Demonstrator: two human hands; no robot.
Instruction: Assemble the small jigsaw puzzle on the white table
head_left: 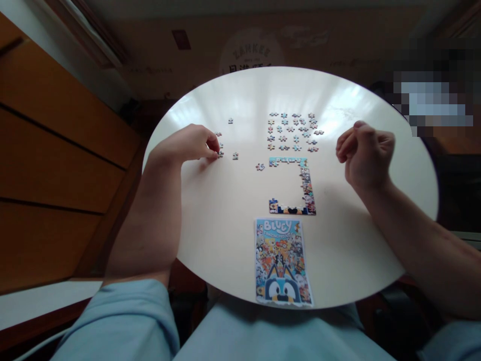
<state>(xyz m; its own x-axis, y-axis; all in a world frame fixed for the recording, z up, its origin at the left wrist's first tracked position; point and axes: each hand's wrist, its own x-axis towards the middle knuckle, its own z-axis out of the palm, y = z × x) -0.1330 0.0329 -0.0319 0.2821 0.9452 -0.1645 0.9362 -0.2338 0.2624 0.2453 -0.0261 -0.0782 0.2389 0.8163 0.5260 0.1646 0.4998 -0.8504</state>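
Honestly, with the left hand (197,140) at that small puzzle piece (221,155) left of the partial frame (308,193), I'd grip it by its edges and lift it clear of its neighbours. Thumb and fingertips are close together there; can't tell if they're actually pinching it. Right hand (368,155) is curled, fingers pressed together, over the table's (341,225) right side. Piece is too tiny to read its direction or long axis; the frame's gap faces left, long axis running near-to-far.
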